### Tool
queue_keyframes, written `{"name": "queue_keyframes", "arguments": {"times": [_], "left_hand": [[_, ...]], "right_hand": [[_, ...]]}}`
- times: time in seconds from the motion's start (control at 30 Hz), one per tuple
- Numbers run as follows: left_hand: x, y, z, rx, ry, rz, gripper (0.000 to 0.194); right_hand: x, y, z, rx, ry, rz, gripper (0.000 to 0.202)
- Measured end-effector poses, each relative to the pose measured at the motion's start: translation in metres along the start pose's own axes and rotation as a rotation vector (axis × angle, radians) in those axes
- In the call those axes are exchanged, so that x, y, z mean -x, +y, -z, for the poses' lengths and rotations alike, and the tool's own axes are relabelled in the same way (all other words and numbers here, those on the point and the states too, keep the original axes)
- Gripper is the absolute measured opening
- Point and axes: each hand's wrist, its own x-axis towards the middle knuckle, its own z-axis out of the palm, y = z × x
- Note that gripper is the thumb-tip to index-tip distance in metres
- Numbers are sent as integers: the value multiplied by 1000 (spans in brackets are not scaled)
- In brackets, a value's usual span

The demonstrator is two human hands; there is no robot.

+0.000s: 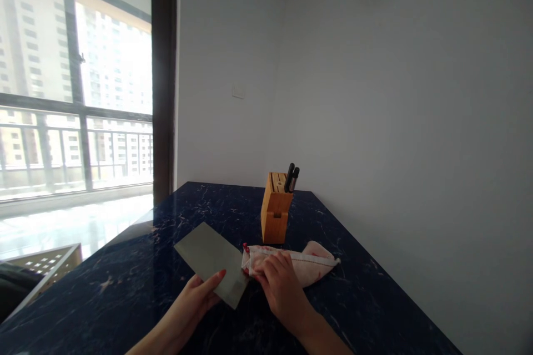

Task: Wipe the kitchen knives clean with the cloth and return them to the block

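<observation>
Gripping a cleaver blade (209,262), left hand (195,300); right hand (280,283) on cloth (310,263).

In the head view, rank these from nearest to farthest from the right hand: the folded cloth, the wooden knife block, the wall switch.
1. Folded cloth: under the right hand, which presses on its left end.
2. Wooden knife block: on the counter just behind the cloth.
3. Wall switch: high on the back wall, beyond the counter's far edge.
</observation>
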Motion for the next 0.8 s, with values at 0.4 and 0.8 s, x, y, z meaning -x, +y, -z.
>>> {"name": "queue_keyframes", "arguments": {"times": [0.4,0.8], "left_hand": [[-13,-7,7,-9,75,-36,32],[-13,-7,11,2,60,-24,31]], "right_hand": [[-3,0,3,-99,-11,-52,8],[-3,1,-10,-56,36,-190,28]]}}
